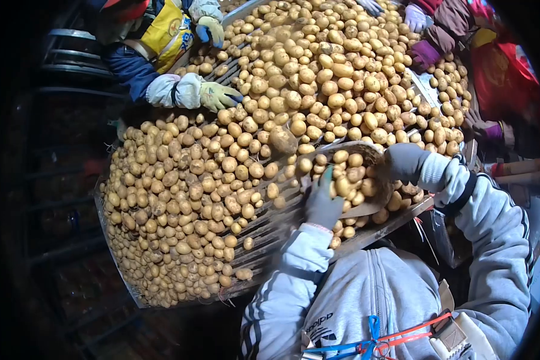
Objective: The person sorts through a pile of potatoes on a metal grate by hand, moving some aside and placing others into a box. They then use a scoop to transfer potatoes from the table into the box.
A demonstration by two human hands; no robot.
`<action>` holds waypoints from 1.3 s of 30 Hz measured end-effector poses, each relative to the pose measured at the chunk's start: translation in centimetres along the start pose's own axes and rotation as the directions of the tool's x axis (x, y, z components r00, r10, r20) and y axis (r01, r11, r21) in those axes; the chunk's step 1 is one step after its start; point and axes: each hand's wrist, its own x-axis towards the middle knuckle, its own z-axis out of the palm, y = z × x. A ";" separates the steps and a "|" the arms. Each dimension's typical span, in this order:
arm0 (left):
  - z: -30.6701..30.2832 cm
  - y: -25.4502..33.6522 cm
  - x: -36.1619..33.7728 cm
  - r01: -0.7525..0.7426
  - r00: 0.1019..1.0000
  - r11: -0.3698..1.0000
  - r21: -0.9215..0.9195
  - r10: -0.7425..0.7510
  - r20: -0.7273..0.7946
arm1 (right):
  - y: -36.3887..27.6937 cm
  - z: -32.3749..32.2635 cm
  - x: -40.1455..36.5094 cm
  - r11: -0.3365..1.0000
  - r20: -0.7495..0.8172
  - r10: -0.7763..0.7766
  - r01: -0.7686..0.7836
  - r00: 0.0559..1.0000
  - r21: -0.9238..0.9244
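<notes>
The left hand [323,204] is at the potatoes [355,174] in the scoop [385,191], but I cannot tell how open its grip is or if it has one. The right hand [404,163] has its grip closed on the scoop's right edge, at the table's [387,230] near side. Past them is a big potato pile [306,75], with a co-worker's hand [218,96] touching it.

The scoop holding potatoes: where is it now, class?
In the head view, the scoop is right of centre, between the person's left hand and right hand.
</notes>
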 end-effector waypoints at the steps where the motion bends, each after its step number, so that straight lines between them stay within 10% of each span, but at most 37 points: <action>1: 0.1 1.1 0.0 -0.008 1.000 0.998 -0.058 0.009 0.028 | -0.3 -0.5 -0.7 0.996 0.026 0.038 -0.040 0.999 0.074; 8: -4.8 -5.1 0.8 -0.211 0.938 0.959 0.192 0.254 -0.238 | 1.1 -0.6 -0.9 0.997 -0.009 -0.031 0.030 0.999 -0.077; 14: -5.9 -4.0 2.5 -0.037 0.976 0.789 0.613 0.159 -0.146 | -1.3 -2.1 -1.6 0.997 0.077 0.078 -0.078 0.994 -0.004; 30: -0.9 -2.3 2.6 0.040 0.992 0.985 -0.167 -0.059 -0.111 | -1.0 3.1 -2.3 0.932 0.067 0.064 -0.084 0.996 0.353; 36: -3.8 -1.0 0.8 -0.243 0.965 0.965 -0.103 0.229 -0.131 | 0.8 7.0 -2.6 0.834 0.066 0.142 -0.155 0.988 0.530; 39: -5.5 3.6 -0.9 -0.420 0.886 0.875 0.242 0.453 -0.099 | 0.5 8.0 -3.5 0.849 -0.041 0.126 -0.087 0.991 0.521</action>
